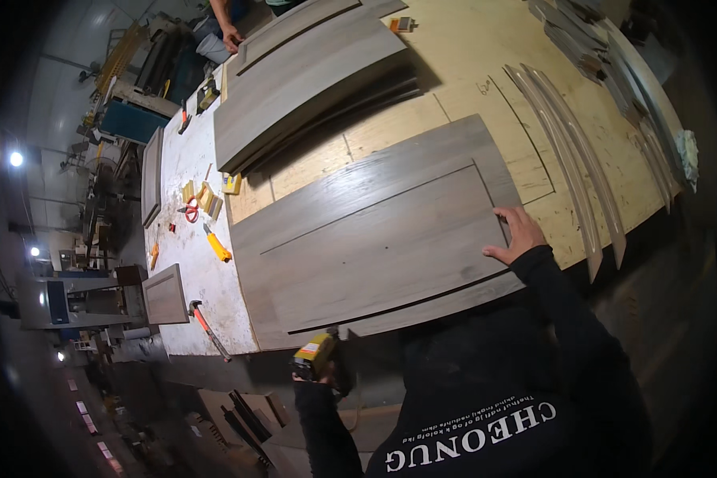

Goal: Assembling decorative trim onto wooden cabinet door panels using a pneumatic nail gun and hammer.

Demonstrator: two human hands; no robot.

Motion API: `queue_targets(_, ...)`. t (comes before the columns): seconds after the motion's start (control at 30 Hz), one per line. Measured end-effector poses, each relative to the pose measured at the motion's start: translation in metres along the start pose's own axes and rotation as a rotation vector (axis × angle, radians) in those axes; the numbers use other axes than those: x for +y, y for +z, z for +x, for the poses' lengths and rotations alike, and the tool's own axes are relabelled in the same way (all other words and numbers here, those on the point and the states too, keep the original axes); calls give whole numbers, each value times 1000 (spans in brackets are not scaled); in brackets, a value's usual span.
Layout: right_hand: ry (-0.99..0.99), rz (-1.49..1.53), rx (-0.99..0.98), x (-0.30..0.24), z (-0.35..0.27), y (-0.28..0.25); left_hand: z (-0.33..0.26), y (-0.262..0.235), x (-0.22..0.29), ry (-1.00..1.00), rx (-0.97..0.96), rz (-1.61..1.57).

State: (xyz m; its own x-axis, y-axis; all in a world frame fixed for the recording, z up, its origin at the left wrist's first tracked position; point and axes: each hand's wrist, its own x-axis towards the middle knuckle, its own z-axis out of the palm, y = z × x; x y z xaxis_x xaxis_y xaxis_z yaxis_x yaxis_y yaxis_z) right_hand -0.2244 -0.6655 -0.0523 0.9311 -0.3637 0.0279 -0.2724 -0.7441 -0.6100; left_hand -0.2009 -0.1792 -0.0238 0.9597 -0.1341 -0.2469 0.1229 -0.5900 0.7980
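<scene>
A large grey wood-grain panel [374, 236] lies flat on the workbench in front of me, with a rectangular section outlined by dark grooves. My right hand [523, 236] rests at the right end of that outline, thumb and fingers spread apart on the wood. In my left hand [323, 378] is a yellow and black nail gun [316, 350], its nose at the panel's near edge, left of the middle. Whether the nose touches the wood I cannot tell. Most of the left fingers are hidden behind the tool.
Grey panels are stacked [303, 103] beyond mine. On the white bench part [207, 287] lie a hammer [205, 325], a yellow utility knife [217, 245] and red-handled scissors [191, 209]. Long thin strips [567, 151] lie at right. A co-worker's hand [231, 38] touches a far panel.
</scene>
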Motion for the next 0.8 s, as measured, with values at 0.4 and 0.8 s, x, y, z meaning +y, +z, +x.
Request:
queue_targets(0.4,273,552,-386,47,7,6,29,-13,-5,66,-25,451)
queue_targets(0.8,247,508,-393,66,1,2,11,12,80,-637,108,28)
